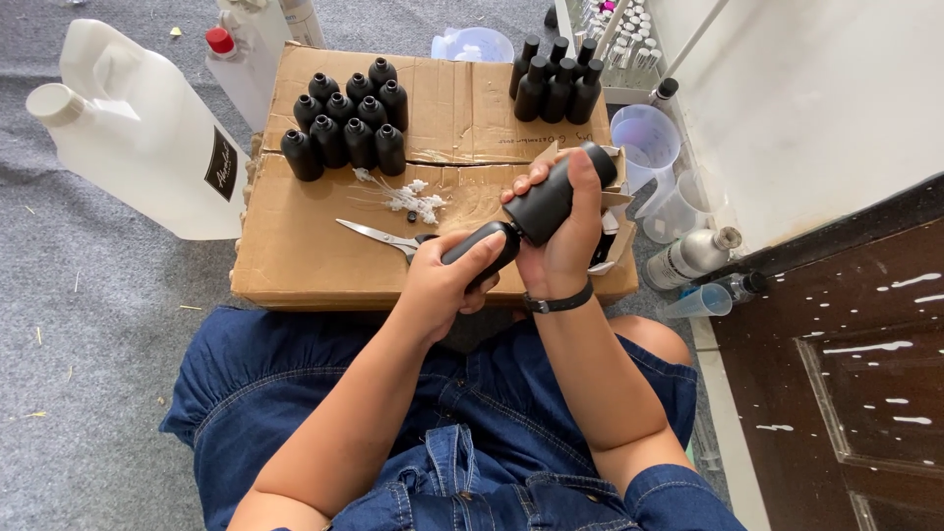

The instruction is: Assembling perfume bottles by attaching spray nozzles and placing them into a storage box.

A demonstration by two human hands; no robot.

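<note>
Right hand (563,246) is gripping a black bottle (556,197), fingers wrapped tight around its body and thumb lying along the side facing the camera. Bottle is tilting, base up toward the box's right edge, neck down-left. Left hand (444,285) is clamping a black cap (480,256), fingers curled around it, thumb on top. Cap's end is meeting the bottle's neck; can't tell whether it's threaded on or just touching. Both are hovering over the front right part of the flattened cardboard box (295,256), not resting on it.

A dark band (559,302) is sitting on the right wrist.

On the box:
- Cluster of capped black bottles (346,123) standing upright at the back left.
- Second group of black bottles (557,81) standing at the back right corner.
- Scissors (379,234) lying near the front, blades pointing left, handles just beside the left hand.
- Small pile of white pieces (413,200) sitting mid-box, just behind the scissors.

Off the box:
- Large white jug (128,128) lying on the grey carpet past the left edge, cap pointing left.
- Clear measuring cups (644,138) standing past the right edge.
- Silver bottle (691,256) lying near the front right corner.

Person is sitting at the front edge, denim across the lap.
</note>
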